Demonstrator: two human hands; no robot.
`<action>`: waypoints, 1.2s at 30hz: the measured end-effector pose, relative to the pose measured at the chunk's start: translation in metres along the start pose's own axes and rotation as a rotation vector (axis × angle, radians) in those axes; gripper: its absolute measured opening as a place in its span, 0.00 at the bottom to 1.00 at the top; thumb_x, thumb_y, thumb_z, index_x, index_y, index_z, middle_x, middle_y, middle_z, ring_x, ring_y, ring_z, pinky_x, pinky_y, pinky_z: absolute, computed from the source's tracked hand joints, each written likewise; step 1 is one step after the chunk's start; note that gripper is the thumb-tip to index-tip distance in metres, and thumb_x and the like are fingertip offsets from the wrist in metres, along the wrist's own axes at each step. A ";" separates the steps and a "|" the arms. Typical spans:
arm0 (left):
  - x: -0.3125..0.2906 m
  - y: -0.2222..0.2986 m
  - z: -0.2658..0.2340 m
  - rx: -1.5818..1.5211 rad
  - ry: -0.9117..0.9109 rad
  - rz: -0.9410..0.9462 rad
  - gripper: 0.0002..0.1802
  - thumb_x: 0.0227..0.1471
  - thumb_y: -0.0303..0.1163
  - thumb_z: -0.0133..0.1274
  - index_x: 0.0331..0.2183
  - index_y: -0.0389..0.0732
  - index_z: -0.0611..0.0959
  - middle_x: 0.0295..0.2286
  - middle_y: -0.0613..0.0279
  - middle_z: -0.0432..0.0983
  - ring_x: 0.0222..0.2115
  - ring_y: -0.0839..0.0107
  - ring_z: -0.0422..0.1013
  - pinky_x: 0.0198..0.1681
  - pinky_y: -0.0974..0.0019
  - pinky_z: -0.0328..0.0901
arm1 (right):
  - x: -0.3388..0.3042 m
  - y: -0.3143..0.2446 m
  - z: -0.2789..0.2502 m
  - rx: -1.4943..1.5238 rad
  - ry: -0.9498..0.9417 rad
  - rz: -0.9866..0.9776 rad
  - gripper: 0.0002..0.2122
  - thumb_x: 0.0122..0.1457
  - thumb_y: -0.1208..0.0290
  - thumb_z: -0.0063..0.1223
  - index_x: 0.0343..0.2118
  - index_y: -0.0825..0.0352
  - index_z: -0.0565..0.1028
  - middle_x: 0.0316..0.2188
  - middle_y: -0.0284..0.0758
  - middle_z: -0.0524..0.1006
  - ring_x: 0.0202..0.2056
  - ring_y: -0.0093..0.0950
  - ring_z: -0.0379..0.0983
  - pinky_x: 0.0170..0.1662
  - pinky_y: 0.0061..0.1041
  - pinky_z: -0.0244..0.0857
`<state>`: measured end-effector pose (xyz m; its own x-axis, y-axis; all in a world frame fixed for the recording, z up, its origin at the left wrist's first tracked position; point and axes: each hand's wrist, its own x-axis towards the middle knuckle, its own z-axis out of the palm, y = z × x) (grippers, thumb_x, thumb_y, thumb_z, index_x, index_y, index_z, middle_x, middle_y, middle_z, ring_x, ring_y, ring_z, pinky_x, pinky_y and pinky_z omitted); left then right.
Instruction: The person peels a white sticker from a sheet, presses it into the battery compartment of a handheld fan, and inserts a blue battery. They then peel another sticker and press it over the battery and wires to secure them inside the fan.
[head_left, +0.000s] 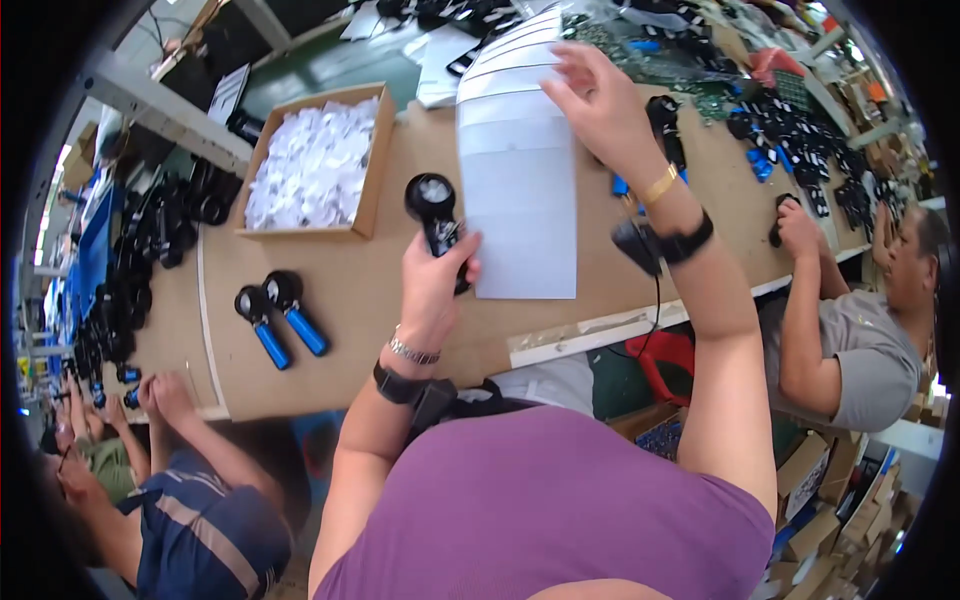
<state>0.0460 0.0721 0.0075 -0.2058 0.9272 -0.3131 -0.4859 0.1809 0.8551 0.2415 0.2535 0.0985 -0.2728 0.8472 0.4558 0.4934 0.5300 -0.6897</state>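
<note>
My left hand grips the handle of a black handheld device with a round head. Its handle looks uncovered, with small inner parts showing; its exact kind is unclear. Just right of it lies a long overlapping row of whitish label sheets. Over the far part of these sheets my right hand is raised, fingers curved and apart, with nothing visible in them. Two similar round-headed devices with blue handles lie side by side on the brown table, left of my left hand.
An open cardboard box full of white pieces stands at the back left. Another black device lies beyond my right forearm. Black and blue parts crowd the far right. Co-workers sit at both sides; a red stool stands below the table edge.
</note>
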 end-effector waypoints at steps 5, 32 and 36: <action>0.002 -0.014 0.001 -0.034 0.027 -0.046 0.11 0.54 0.21 0.64 0.37 0.35 0.77 0.25 0.65 0.74 0.21 0.77 0.71 0.23 0.72 0.65 | -0.107 0.025 0.021 -0.181 0.113 0.201 0.24 0.62 0.71 0.64 0.58 0.72 0.70 0.50 0.42 0.79 0.46 0.27 0.78 0.50 0.24 0.73; 0.017 -0.017 -0.002 -0.031 0.031 0.114 0.15 0.54 0.22 0.65 0.40 0.35 0.76 0.33 0.61 0.77 0.29 0.75 0.75 0.27 0.71 0.70 | -0.159 -0.028 0.016 0.031 0.012 0.080 0.17 0.59 0.79 0.63 0.52 0.67 0.77 0.45 0.39 0.79 0.40 0.27 0.79 0.44 0.25 0.73; 0.016 -0.016 0.005 0.023 -0.076 0.074 0.14 0.54 0.22 0.64 0.40 0.35 0.75 0.32 0.61 0.77 0.26 0.74 0.76 0.26 0.70 0.72 | -0.146 -0.032 0.045 0.033 -0.122 -0.058 0.14 0.58 0.79 0.59 0.48 0.67 0.79 0.44 0.43 0.78 0.43 0.37 0.78 0.48 0.36 0.72</action>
<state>0.0551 0.0855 -0.0085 -0.1751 0.9603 -0.2172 -0.4516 0.1177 0.8844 0.2283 0.1143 0.0291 -0.3992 0.8122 0.4255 0.4471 0.5776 -0.6830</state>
